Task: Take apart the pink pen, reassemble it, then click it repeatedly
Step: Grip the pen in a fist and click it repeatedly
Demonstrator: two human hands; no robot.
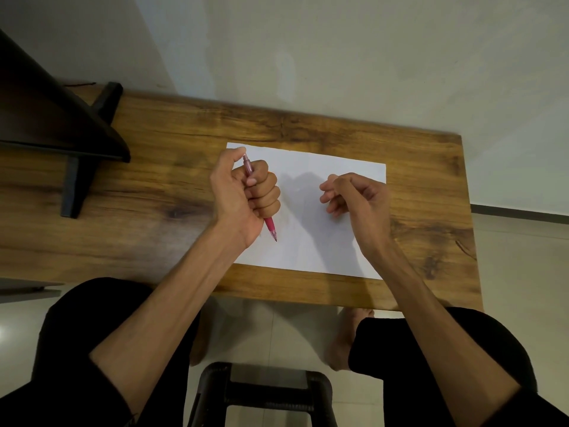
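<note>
Over the paper, at about nine o'clock on the sheet: my left hand (246,192) was a fist wrapped round the pink pen (260,198), thumb up by the click end.
Pen position: it stood slanted in my fist, button end toward eleven o'clock under my thumb, tip poking out below toward five o'clock, over the paper (308,211); whether the tip touched the sheet I could not tell.
Right hand: my right hand (351,195) hovered at about three o'clock over the sheet, well apart from the pen, fingers loosely curled and gripping nothing I could see.
Pen state: it looked whole, tip out, so I judged I was at the clicking step.
Weight: I judged it light, a one-hand thing.
Stiffness: it looked like a rigid plastic barrel that would not bend in a fist.
Slip: the darker pink section near the tip looked like a grip sleeve, the better place to pinch; the smooth upper barrel seemed more likely to slide.
Fragility: the clip and small inner parts, if it were opened again, I judged easy to lose or snap.
Where to hold: mid-barrel in the fist, thumb free on the button.
Counts: one pen, one sheet of paper, one wooden table (184,167), two hands, one dark stool (264,392) at six o'clock.
</note>
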